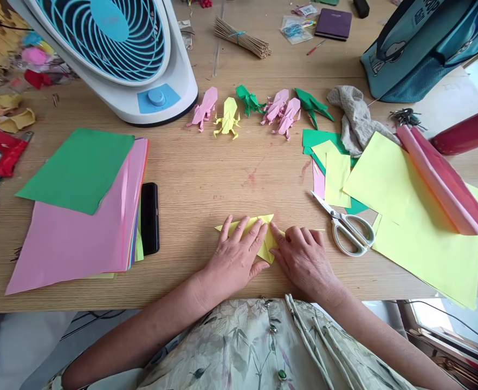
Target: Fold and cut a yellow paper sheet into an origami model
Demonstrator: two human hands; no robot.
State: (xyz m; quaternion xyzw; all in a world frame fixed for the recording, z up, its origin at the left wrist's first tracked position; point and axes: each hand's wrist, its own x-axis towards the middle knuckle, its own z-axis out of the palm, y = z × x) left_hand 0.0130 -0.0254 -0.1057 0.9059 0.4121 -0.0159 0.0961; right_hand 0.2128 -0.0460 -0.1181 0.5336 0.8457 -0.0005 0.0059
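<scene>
A folded yellow origami paper point(266, 248) lies on the table in front of me, partly covered by my hands. Spread out flat, the fingers of my left hand point(234, 253) press its left part to the tabletop. From the right, my right hand point(304, 259) touches it with the index finger stretched out; the thumb is apart from that finger and the other fingers are curled. Close to the right hand lies a pair of white-handled scissors point(347, 227), blades pointing up and left. Folded paper figures stand farther back, among them a yellow one point(227, 118) and a pink one point(205, 108).
A pink paper stack point(76, 238) with a green sheet point(80, 170) and a black phone point(150, 218) lie left. Behind stands a fan point(161, 54). Yellow sheets point(430, 249), paper offcuts point(336, 176), a red bottle point(466, 130) and a teal bag point(405, 65) are right.
</scene>
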